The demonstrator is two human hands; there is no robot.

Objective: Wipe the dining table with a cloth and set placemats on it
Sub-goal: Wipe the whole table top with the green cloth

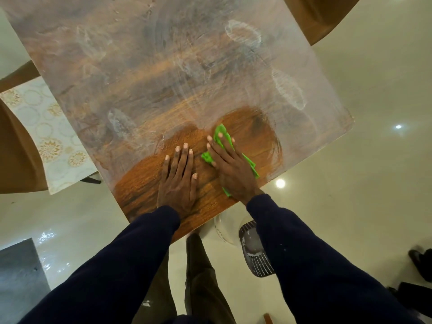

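1. dining table (163, 66): wooden top, fills most of the view. the part nearest the person shows bare, glossy orange-brown grain. the farther part carries a whitish hazy film with swirls and oval marks.
2. floor (362, 113): pale glossy tile, with light spots reflected to the right of the table.
3. sleeves (131, 265): dark navy. both arms reach over the near edge onto the top.
4. chairs: one brown chair at the left (16, 148), and part of another at the upper right (327, 17).
5. placemat (51, 141): white with gold circle pattern. it lies on the left chair beside the table's left edge, not on the top. its right side passes out of sight under the table edge.
6. left hand (178, 181): palm down on the bare grain, fingers straight and slightly spread, nothing in it. it sits just left of the cloth.
7. right hand (230, 169): palm down on the cloth, fingers straight, pressing it to the top, not curled round it.
8. cloth (222, 133): bright green and crumpled, on the near right part of the table where bare grain meets film. it shows past the fingertips and at both sides of the hand.
9. dark slotted object (254, 256): on the floor below the near table edge, partly behind the right sleeve. cannot tell what it is.
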